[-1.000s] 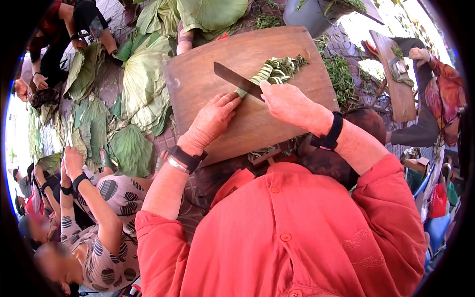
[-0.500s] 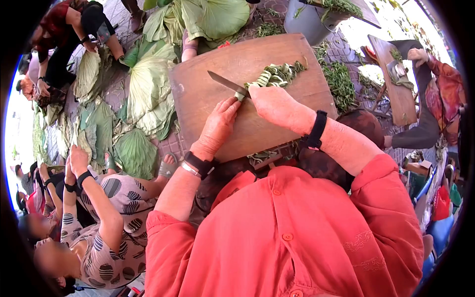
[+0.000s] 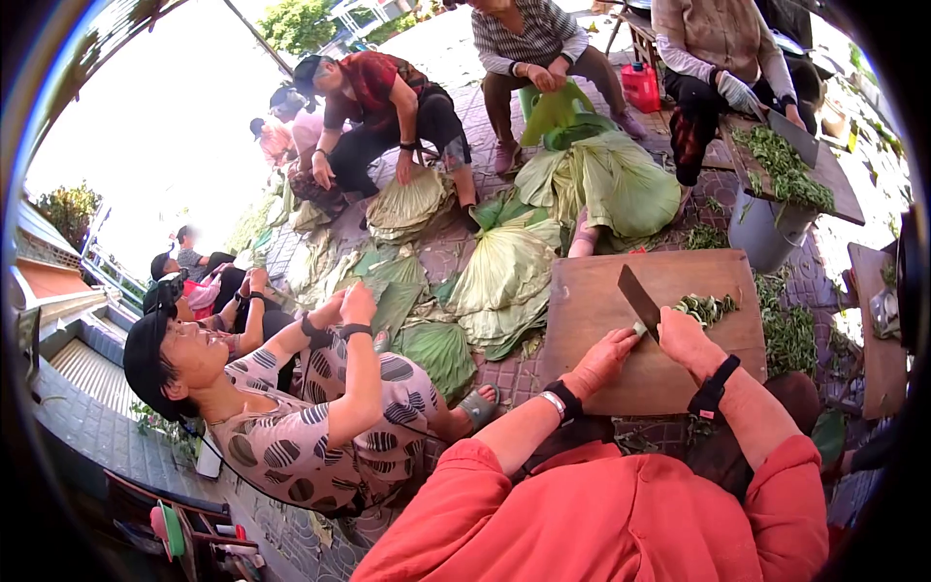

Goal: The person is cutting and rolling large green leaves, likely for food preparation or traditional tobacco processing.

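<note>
**Down at the board: two hands close together, one knife**

Both forearms reach forward from rolled-up orange-red sleeves (image 3: 621,524), elbows out and wrists angled in toward each other. Each wrist wears a black band.

The right hand (image 3: 685,341) is closed around the handle of a dark, broad-bladed knife (image 3: 638,299). The blade slants up and to the left from the fist, over the brown rectangular wooden chopping board (image 3: 601,291).

The left hand (image 3: 603,361) lies low on the board with its fingers stretched forward, not curled into a grip. Its fingertips come just beside the heel of the blade, where a small pale scrap shows (too small to tell whether the fingers pin it down). The two hands sit near each other but do not touch.

A small heap of shredded green leaf strips (image 3: 708,308) lies on the board just beyond the right hand, on the far side of the blade from the left hand.

Big round pale-green leaves (image 3: 504,281) are spread over the brick paving to the left of the board. A person in a spotted beige top (image 3: 320,427) sits beside them with both arms raised. Past the board's far right corner stands a grey bucket (image 3: 766,233).
</note>
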Demonstrator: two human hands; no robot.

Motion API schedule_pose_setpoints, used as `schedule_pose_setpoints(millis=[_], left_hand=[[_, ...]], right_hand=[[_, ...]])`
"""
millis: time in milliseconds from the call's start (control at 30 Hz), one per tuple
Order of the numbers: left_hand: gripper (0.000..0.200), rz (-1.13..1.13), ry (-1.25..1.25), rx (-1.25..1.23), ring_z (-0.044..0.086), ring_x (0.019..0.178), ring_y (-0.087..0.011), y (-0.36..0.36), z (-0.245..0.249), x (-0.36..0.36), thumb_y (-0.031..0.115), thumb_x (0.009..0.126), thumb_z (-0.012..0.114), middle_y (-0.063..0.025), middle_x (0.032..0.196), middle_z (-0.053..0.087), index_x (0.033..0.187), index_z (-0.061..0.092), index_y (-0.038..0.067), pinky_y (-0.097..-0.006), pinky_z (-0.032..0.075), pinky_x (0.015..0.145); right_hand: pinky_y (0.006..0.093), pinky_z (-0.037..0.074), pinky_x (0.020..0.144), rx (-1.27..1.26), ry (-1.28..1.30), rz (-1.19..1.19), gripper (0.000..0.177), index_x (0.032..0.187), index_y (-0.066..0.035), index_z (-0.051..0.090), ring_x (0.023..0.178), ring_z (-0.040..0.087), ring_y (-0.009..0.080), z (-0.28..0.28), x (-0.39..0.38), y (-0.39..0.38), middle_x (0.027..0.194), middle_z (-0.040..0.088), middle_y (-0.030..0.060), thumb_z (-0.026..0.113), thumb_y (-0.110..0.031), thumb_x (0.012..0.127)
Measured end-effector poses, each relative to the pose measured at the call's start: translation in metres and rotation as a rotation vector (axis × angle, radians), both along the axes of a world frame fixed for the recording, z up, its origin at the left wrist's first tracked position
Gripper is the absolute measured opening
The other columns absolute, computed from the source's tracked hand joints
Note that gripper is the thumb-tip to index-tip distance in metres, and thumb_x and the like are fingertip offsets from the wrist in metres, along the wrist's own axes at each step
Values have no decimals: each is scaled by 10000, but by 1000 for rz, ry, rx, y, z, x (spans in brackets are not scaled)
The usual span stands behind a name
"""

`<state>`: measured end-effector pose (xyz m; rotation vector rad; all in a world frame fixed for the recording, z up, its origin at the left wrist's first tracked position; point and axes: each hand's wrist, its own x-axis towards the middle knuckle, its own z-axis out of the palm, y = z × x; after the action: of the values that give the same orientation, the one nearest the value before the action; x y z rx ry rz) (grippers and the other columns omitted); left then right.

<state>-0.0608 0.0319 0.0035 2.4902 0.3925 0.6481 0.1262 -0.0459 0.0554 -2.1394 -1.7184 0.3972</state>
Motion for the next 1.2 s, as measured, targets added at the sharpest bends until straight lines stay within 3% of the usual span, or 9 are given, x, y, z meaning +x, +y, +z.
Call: schedule_pose_setpoints(millis=[200,300,433,800,900,1033,1200], left_hand=[[331,55,-31,-20,520,1098,-340,-8,4,1,27,832,553,-148,1207,541,1163,566,15,-380,460,925],[328,82,-1,-3,514,1093,-342,-9,-7,3,31,836,533,-147,1189,541,1163,555,11,-385,449,933],[366,116,28,-13,500,1111,-339,-16,-4,4,6,811,524,-148,1200,529,1176,539,2,-382,441,945],[354,128,12,-18,501,1123,-358,-21,2,3,26,838,521,-161,1229,534,1191,550,10,-392,437,950],[349,136,58,-23,498,1137,-349,-20,-1,5,44,850,529,-150,1244,529,1198,553,32,-397,434,958],[346,132,61,-5,499,1130,-349,-21,5,3,37,838,536,-147,1232,533,1182,557,30,-393,438,956],[377,136,56,-15,490,1136,-342,-24,9,3,7,809,497,-154,1227,524,1183,544,11,-388,431,967]], right_hand=[[500,483,722,-32,49,-14,187,889,28,572,816,606,431,1,13,-20,824,623,265,570,-147,821],[510,480,702,-65,-19,-2,192,939,21,540,790,605,428,8,3,-26,804,624,245,554,-144,842],[498,484,663,-16,-104,39,160,892,12,520,747,611,419,4,-1,-30,748,618,234,562,-138,853],[495,485,678,-68,-46,12,214,911,13,544,768,612,416,2,0,-32,778,624,241,585,-175,819],[481,495,697,-120,-35,25,207,894,8,533,797,625,404,30,-5,-40,796,636,230,592,-167,801],[482,485,729,-92,91,85,226,914,9,530,848,615,409,15,10,-40,837,635,239,594,-172,794],[489,477,713,-121,60,82,230,943,10,528,827,602,426,19,14,-46,834,627,244,582,-168,807]])
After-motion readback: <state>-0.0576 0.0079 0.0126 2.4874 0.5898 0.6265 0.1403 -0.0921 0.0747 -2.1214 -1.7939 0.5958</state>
